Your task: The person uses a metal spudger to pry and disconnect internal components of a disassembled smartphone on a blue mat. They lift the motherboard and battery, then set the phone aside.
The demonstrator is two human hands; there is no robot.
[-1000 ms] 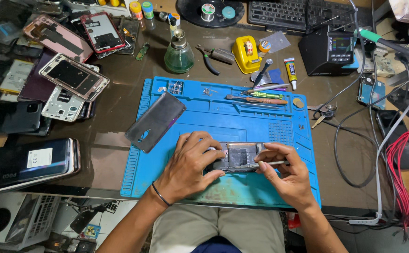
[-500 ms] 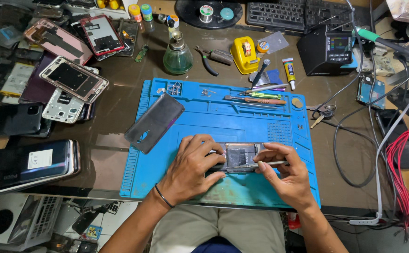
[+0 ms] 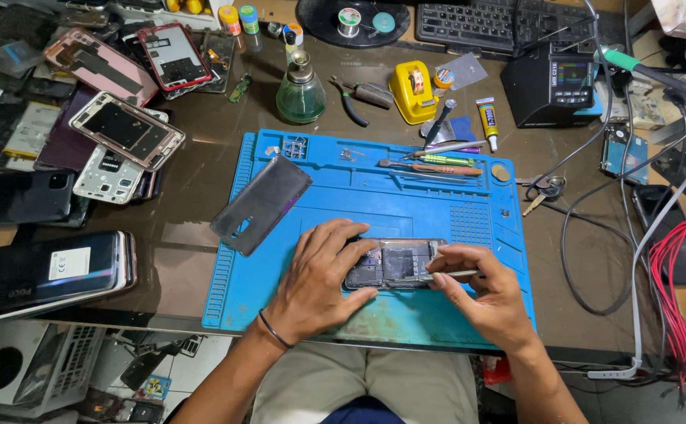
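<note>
The left hand (image 3: 319, 279) lies flat over the left end of an opened phone (image 3: 394, 263), fingers spread and curled lightly around its edge, thumb pressed against the near side, pinning it to the mat. The right hand (image 3: 480, 294) is closed in a pinch on a thin metal tool (image 3: 453, 275), held level, its tip resting at the phone's right end. The phone sits between the two hands, lengthwise left to right, back cover off and inner parts showing, on the near middle of a blue work mat (image 3: 406, 196).

Just left of the left hand, a dark back cover (image 3: 260, 204) lies tilted across the mat's left edge, partly on the table. Along the mat's far tray lie screwdrivers (image 3: 433, 163) and tweezers. Beyond the mat stand a green glass bottle (image 3: 301, 93), pliers (image 3: 355, 96), a yellow tape holder (image 3: 414, 90) and a small glue tube (image 3: 487, 122). Further right sits a black box with a small screen (image 3: 551, 85), with cables (image 3: 633, 235) trailing down the table's right side. To the far left, well apart from the hands, lie many phones and phone frames (image 3: 123, 133) in a loose heap, and a stack of phones (image 3: 49, 271) near the table's front edge.
</note>
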